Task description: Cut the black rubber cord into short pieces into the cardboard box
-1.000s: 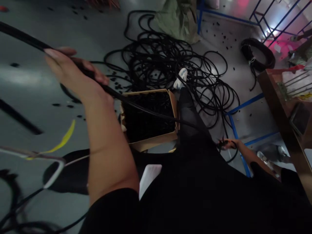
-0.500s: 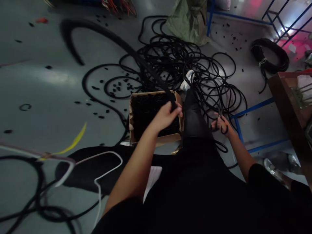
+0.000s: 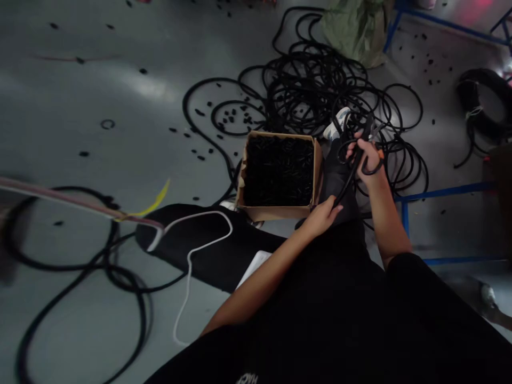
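Black cord runs beside the box, between the left grip, wrapped around it, and the right grip, clasping scissors; probably light, springy, best pinched short of them.

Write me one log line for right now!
left hand: holds black tube | right hand: holds scissors | cardboard box: open, black pieces inside | floor: tangled black tubing
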